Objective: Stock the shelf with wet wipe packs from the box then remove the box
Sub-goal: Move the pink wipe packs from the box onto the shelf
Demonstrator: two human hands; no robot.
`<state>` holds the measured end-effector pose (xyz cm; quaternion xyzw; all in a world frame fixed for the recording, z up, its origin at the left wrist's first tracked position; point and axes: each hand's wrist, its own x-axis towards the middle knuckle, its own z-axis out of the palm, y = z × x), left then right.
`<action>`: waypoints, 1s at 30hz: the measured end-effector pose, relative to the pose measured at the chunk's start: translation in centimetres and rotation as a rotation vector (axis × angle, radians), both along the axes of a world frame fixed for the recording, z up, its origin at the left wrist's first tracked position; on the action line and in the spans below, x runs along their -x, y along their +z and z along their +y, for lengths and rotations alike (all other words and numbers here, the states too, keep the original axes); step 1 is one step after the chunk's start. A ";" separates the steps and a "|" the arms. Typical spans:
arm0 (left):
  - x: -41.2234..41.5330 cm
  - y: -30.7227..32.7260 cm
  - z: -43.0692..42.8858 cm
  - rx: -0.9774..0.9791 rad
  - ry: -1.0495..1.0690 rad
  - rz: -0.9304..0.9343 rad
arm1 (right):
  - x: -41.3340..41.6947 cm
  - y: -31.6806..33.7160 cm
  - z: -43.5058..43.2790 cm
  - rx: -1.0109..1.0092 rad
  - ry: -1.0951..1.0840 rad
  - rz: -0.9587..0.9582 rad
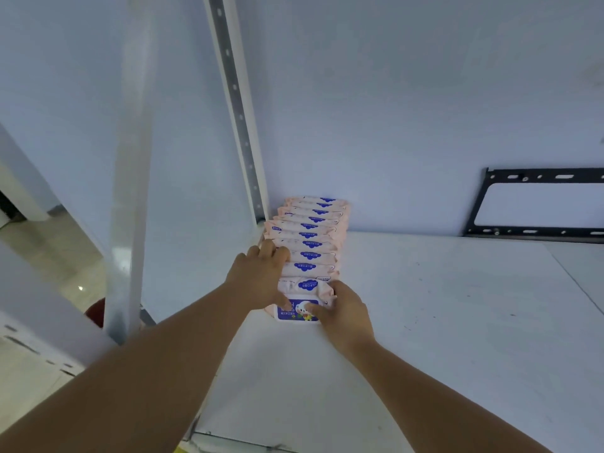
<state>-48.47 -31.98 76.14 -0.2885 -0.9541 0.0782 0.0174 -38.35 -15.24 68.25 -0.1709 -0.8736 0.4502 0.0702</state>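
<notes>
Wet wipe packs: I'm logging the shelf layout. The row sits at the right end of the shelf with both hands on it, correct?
No. The head view shows the row of wet wipe packs at the left end of the shelf, beside the slotted upright; both the left hand and the right hand are on it.

Pink wet wipe packs (310,245) w/ blue labels stand in 1 row at shelf (425,305) back-left; front pack (295,316) tilted.

Shelf (441,305) lies bare across centre and right of frame. Upright (238,109) and side panel close the left; pack row (309,243) fills that corner; wall behind.
</notes>
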 end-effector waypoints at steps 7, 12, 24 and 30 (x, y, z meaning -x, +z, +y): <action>-2.5 0.4 -0.8 -0.045 -0.012 0.011 | -3.1 1.6 3.1 -0.099 -0.044 -0.079; -5.6 0.7 0.0 -0.148 -0.142 0.041 | -7.7 2.3 5.6 -0.113 -0.116 -0.102; -16.6 0.9 8.9 -0.236 -0.570 -0.131 | -25.3 4.4 10.4 -0.117 -0.339 -0.144; -24.1 1.2 15.3 -0.206 -0.700 -0.369 | -34.7 5.0 13.8 -0.225 -0.425 -0.220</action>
